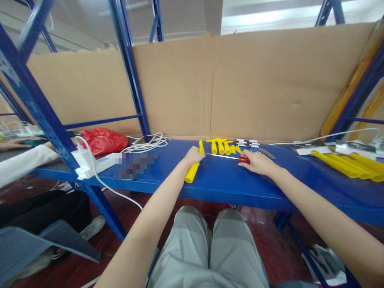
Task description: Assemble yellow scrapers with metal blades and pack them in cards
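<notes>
My left hand (194,155) is closed around a yellow tube-shaped piece (191,174), whose wide end points down toward me and whose narrower top sticks up past my fingers. In my right hand (257,162) is a screwdriver (244,160) with a red handle and a long metal shaft. The shaft runs left, nearly level, and its tip meets the yellow piece at my left hand; whether it sits in a screw or a hole is hidden. Just behind the shaft stand several yellow T-shaped pieces (221,149). Beyond my right hand lie black-and-white pen-like sticks (247,143) and a flat metal strip (267,153).
Several yellow tubes (351,165) lie at the right near small boxes (312,149). Leftward are a white power strip (105,162), coiled white cable (150,143) and a red plastic bag (103,140). Cardboard (255,88) closes the back. Another person's white sleeve (28,164) shows far left.
</notes>
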The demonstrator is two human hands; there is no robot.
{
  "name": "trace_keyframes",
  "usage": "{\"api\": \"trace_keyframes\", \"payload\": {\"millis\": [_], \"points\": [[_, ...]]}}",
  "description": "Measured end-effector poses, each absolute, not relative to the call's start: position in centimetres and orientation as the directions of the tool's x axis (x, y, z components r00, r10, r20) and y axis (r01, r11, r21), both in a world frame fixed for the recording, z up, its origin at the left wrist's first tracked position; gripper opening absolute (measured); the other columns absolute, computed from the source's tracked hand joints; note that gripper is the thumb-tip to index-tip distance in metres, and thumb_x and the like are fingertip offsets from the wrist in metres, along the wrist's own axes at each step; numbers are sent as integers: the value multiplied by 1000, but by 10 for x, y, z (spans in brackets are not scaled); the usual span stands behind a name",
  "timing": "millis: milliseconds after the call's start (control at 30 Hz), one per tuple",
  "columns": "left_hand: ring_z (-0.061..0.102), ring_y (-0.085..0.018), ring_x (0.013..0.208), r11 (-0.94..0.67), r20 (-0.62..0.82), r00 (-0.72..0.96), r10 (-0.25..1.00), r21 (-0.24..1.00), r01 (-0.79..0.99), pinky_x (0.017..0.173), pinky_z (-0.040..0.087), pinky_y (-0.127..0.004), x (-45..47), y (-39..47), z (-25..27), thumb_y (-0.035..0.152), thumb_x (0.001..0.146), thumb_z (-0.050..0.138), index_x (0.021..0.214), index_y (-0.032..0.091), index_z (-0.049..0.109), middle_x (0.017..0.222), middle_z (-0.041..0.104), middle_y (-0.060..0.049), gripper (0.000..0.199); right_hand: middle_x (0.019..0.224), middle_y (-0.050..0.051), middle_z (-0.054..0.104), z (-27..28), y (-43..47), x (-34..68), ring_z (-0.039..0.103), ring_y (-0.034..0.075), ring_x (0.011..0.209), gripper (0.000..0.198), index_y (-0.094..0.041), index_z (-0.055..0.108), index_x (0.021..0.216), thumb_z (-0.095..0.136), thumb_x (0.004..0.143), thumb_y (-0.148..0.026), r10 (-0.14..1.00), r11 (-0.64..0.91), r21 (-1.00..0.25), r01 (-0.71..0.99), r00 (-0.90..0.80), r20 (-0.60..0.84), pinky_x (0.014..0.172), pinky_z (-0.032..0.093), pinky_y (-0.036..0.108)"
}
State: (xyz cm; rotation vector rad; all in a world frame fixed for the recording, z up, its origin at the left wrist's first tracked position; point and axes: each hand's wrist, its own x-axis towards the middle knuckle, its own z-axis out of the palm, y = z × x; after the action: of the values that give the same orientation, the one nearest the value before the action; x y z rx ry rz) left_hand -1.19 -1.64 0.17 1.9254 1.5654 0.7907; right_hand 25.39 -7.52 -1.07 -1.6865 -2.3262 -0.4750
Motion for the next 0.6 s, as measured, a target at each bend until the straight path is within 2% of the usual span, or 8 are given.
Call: {"api": "trace_keyframes", "payload": {"millis": [133, 267, 367, 600], "points": [[55, -14, 44, -189, 113, 155, 981, 706, 683, 48, 41, -23, -12, -15, 1, 9, 75, 56, 68, 9, 63, 55, 60, -3, 9, 83, 8, 71, -11, -74, 255, 66, 22, 72, 15, -20, 56, 95, 51, 91, -32, 863, 263, 172, 949, -311, 398, 58, 40, 28], [52, -12, 42, -191, 109, 163, 981, 715, 672, 47, 40, -22, -12, -15, 1, 8, 76, 55, 68, 10, 61, 52, 55, -1, 10, 92, 10, 72, -9, -78, 253, 67, 24, 81, 20, -20, 59, 94, 45, 93, -34, 852, 278, 203, 939, -339, 399, 62, 42, 30], [52, -12, 42, -183, 103, 157, 982, 723, 666, 47, 40, -22, -12, -16, 2, 8, 76, 56, 67, 10, 61, 51, 55, -1, 11, 97, 11, 72, -8, -80, 250, 67, 24, 85, 25, -20, 61, 95, 40, 95, -33, 860, 285, 177, 942, -333, 387, 65, 44, 30], [53, -13, 44, -187, 113, 152, 982, 714, 675, 49, 40, -22, -12, -18, 4, 8, 76, 57, 66, 10, 62, 49, 55, -1, 11, 80, 6, 70, -12, -74, 255, 64, 21, 69, 15, -21, 54, 94, 53, 88, -35, 859, 307, 125, 943, -332, 391, 57, 40, 27]]}}
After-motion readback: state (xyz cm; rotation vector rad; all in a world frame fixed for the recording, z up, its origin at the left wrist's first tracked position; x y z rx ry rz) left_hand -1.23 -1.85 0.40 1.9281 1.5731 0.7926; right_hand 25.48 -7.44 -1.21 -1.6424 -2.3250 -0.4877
